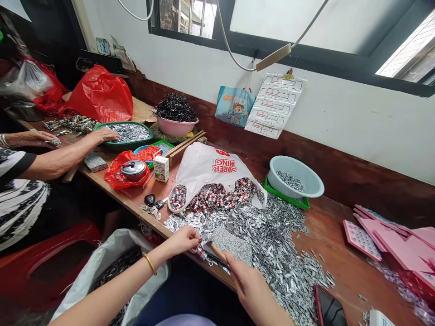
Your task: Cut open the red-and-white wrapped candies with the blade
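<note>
Head view: a slim red-and-silver piece point(201, 252) is pinched by the left hand point(183, 239), fingertips together, at the reddish-brown table's edge point(134, 203). A narrow tan-and-black object point(218, 251) is clasped in the right hand's point(249, 280) fingers.

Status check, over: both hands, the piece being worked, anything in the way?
Left hand at red-and-silver piece, exact grip unclear. Right hand gripping tan-edged item. Loose metal pieces heaped close by, possibly crowding the right hand.
</note>
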{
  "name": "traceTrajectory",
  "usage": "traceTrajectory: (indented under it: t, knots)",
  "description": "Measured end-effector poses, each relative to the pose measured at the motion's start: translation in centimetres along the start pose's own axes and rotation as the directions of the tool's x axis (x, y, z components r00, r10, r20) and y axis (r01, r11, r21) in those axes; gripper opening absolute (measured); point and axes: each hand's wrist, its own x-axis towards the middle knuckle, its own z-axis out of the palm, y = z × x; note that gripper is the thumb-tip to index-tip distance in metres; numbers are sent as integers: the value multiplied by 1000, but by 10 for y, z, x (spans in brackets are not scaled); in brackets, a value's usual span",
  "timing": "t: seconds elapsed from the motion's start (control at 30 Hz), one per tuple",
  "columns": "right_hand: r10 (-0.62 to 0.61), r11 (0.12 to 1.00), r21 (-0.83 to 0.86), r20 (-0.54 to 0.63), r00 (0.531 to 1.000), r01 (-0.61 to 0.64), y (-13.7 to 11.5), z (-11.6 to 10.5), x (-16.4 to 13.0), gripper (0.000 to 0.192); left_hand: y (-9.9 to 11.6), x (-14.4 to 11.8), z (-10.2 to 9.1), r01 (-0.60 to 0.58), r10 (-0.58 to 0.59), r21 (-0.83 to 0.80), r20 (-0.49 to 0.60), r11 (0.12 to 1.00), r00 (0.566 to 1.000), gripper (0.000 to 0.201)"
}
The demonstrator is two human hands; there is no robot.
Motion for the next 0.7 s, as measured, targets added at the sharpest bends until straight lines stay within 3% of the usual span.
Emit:
traceTrajectory:
  t: [0.23, 0.53, 0.7]
  knots:
    - [11, 998, -61, 10, 1000, -10, -2, 7, 3, 45, 2, 0, 1, 28, -28, -24, 8, 999, 1000, 20]
    - [46, 953, -301, 106, 993, -12, -14, 4, 5, 54, 7, -4, -1, 68, -64, -89, 42, 994, 997, 19]
    - [68, 966, -256, 107, 992, -39, -15, 4, 5, 53, 4, -2, 3, 83, -82, -108, 13, 991, 997, 22]
